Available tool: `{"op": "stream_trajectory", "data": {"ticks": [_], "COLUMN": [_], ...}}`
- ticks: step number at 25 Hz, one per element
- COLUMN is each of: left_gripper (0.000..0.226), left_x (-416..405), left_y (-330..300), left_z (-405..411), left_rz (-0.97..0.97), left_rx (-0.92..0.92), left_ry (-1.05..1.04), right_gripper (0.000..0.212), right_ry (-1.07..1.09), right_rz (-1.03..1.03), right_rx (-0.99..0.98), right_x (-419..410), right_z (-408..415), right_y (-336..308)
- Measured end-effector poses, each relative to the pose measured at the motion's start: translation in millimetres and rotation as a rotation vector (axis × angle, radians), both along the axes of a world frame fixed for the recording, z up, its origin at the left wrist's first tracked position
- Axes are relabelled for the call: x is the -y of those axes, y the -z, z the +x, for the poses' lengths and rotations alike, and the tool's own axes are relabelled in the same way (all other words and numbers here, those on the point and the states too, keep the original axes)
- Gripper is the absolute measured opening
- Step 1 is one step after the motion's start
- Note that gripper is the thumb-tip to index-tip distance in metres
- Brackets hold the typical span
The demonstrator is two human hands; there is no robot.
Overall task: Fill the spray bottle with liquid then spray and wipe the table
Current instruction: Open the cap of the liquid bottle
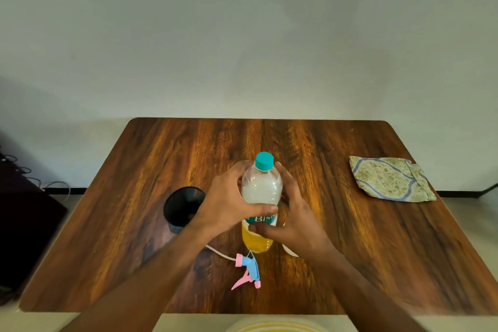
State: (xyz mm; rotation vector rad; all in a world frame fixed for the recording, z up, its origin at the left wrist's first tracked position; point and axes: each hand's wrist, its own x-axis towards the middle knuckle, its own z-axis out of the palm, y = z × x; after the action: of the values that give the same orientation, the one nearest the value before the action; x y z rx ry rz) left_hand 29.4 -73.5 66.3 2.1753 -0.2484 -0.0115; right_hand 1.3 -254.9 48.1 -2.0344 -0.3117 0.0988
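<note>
Head view: bottle (262,191) between both hands' fingers (265,208).

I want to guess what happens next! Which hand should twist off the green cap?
Probably the left hand. It grips the bottle high, just under the cap, so it has less far to go. The right hand wraps lower, around the label, well placed to steady it.

One capped bottle (262,191), one spray head (249,271), one black funnel (183,206). One folded cloth (389,179), one table (350,237). Two hands: left (229,203), right (295,219).
</note>
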Motion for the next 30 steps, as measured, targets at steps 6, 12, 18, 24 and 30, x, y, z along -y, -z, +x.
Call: {"op": "stream_trajectory", "data": {"ticks": [6, 12, 18, 24, 30], "left_gripper": [0.099, 0.06, 0.03, 0.031, 0.023], "left_x": [13, 2, 11, 16, 33], "left_y": [-35, -86, -96, -95, -91], "left_z": [-17, -18, -8, -9, -23], "left_rz": [-0.009, -0.344, -0.681, -0.875, -0.574], "left_rx": [-0.092, -0.097, -0.134, -0.186, 0.08], "left_ry": [0.167, 0.184, 0.433, 0.528, 0.147], "right_gripper": [0.101, 0.097, 0.099, 0.1, 0.103], "right_ry": [0.064, 0.064, 0.018, 0.032, 0.115], "right_rz": [0.152, 0.213, 0.16, 0.148, 0.097], "right_rx": [0.097, 0.114, 0.109, 0.141, 0.186], "right_x": [1, 7, 9, 8, 4], "right_z": [0, -16, -22, -25, -26], "right_y": [-14, -27, -36, -44, -41]}}
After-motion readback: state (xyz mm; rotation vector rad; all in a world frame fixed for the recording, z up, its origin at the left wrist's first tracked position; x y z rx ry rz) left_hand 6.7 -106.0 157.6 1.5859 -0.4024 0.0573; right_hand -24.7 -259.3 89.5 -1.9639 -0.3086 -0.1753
